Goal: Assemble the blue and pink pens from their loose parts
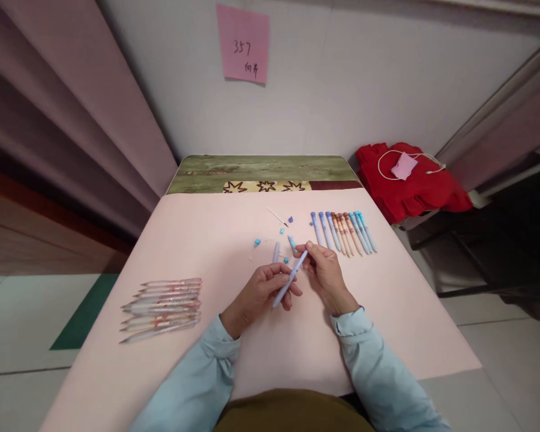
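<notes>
A pale lavender-blue pen [299,265] slants between my two hands above the table. My left hand [263,287] is closed around its lower part, thumb on top, with the tip pointing down and towards me. My right hand [326,270] pinches the upper end between thumb and fingers; any small part hidden there cannot be made out. Just beyond the hands lie a loose lavender barrel [276,252], a turquoise pen part [292,242], a thin white refill [277,216], a blue cap piece [257,242] and a dark blue piece [290,219].
A row of blue, brown and turquoise pens [342,234] lies at the right back. Several clear patterned pens [162,306] are stacked at the left. The pink-covered table [387,336] meets a wall bearing a pink note [243,45]. A red cloth [414,198] with a white cable sits beyond the right edge.
</notes>
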The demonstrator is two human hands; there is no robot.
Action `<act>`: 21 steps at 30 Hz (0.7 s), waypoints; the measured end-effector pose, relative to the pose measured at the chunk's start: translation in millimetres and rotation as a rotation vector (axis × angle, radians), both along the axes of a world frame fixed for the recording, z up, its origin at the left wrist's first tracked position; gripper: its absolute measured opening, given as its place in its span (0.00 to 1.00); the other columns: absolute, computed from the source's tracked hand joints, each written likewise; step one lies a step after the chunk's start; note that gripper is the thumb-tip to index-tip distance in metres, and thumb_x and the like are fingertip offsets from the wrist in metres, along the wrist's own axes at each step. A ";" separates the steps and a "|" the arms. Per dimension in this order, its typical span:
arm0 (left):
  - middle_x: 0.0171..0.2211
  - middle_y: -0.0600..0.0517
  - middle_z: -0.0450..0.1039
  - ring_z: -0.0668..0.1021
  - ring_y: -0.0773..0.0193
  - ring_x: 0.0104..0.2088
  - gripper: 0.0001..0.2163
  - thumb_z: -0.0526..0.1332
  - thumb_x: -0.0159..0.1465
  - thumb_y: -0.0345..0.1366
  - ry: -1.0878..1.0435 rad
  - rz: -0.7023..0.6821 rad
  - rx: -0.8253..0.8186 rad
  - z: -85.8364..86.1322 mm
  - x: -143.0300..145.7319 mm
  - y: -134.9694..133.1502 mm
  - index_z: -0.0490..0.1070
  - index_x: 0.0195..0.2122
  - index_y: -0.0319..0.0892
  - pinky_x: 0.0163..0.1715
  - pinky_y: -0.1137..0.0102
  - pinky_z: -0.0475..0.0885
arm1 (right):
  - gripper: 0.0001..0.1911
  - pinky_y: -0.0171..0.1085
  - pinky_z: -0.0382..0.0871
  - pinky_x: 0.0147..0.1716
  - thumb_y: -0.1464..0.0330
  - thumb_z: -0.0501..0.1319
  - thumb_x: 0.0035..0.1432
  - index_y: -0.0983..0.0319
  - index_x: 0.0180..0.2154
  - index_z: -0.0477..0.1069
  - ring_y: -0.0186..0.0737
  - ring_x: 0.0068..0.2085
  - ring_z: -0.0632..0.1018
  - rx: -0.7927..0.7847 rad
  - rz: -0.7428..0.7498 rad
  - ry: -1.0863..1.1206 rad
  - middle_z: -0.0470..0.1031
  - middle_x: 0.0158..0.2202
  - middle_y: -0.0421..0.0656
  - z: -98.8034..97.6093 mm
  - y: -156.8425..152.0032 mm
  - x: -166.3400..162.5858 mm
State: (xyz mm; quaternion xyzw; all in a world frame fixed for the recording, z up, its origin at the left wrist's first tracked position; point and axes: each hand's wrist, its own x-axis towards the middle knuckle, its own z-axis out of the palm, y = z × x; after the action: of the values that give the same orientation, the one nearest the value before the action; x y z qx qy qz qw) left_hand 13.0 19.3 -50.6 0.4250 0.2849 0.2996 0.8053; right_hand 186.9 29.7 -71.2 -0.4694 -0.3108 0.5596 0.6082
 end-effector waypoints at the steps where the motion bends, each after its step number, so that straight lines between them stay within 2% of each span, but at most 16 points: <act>1: 0.33 0.43 0.79 0.76 0.66 0.21 0.08 0.61 0.64 0.38 -0.001 -0.002 -0.007 -0.2 0.2 0.3 0.72 0.37 0.37 0.24 0.71 0.71 | 0.18 0.33 0.57 0.21 0.53 0.68 0.54 0.62 0.32 0.81 0.30 0.21 0.67 -0.008 -0.003 0.004 0.78 0.25 0.44 0.1 0.1 -0.2; 6: 0.31 0.44 0.80 0.74 0.67 0.18 0.09 0.63 0.63 0.39 -0.004 -0.008 -0.030 -1.3 1.2 1.6 0.71 0.37 0.38 0.21 0.71 0.70 | 0.19 0.34 0.58 0.22 0.52 0.68 0.52 0.63 0.32 0.81 0.33 0.23 0.70 -0.047 0.001 0.009 0.76 0.22 0.43 -0.1 0.2 -1.2; 12: 0.33 0.43 0.80 0.75 0.67 0.20 0.09 0.62 0.63 0.39 0.016 0.027 -0.013 0.5 -0.2 1.3 0.70 0.39 0.38 0.23 0.72 0.70 | 0.24 0.33 0.52 0.18 0.48 0.63 0.56 0.63 0.37 0.80 0.29 0.21 0.66 -0.039 0.013 0.038 0.77 0.29 0.45 2.0 1.3 -0.2; 15: 0.33 0.43 0.80 0.75 0.67 0.20 0.09 0.63 0.63 0.39 0.015 0.025 -0.011 0.4 -0.9 1.3 0.69 0.39 0.38 0.23 0.71 0.71 | 0.21 0.32 0.51 0.18 0.50 0.65 0.55 0.63 0.36 0.79 0.28 0.21 0.62 -0.005 0.001 0.014 0.76 0.30 0.43 3.0 1.6 1.0; 21: 0.33 0.43 0.80 0.76 0.66 0.20 0.11 0.64 0.63 0.41 0.024 -0.022 -0.059 1.2 -1.8 -0.7 0.68 0.39 0.39 0.23 0.71 0.72 | 0.15 0.32 0.48 0.18 0.56 0.69 0.51 0.62 0.32 0.78 0.28 0.19 0.59 0.000 0.000 -0.050 0.70 0.22 0.37 -2.7 2.0 2.0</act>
State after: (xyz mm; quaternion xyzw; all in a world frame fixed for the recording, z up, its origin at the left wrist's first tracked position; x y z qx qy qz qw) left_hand 11.2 18.6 -49.4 0.4075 0.2986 0.2771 0.8173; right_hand 188.9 31.7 -73.9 -0.4835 -0.3258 0.5476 0.6001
